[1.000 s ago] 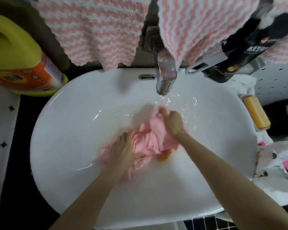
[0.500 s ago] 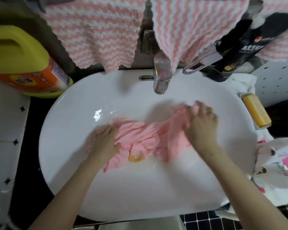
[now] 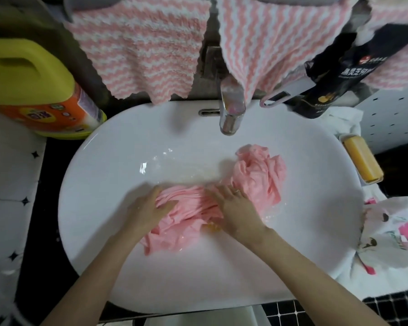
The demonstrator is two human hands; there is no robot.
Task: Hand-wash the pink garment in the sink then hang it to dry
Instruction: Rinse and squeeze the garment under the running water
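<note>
the left hand [image 3: 149,211] is closed on the near left end of the wet pink cloth garment [image 3: 189,208], with its fingers [image 3: 169,204] curled round gathered folds. the right hand [image 3: 239,208] is pressed on the garment's middle, fingers straight and slightly apart. beyond them the rest is heaped in the white oval ceramic sink [image 3: 99,243], below the chrome tap [image 3: 230,114].

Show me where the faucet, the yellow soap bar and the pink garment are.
faucet [image 3: 230,118], head view, on its metal spout.
yellow soap bar [image 3: 362,161], head view, on its top face.
pink garment [image 3: 259,175], head view, on the bunched right part.
</note>
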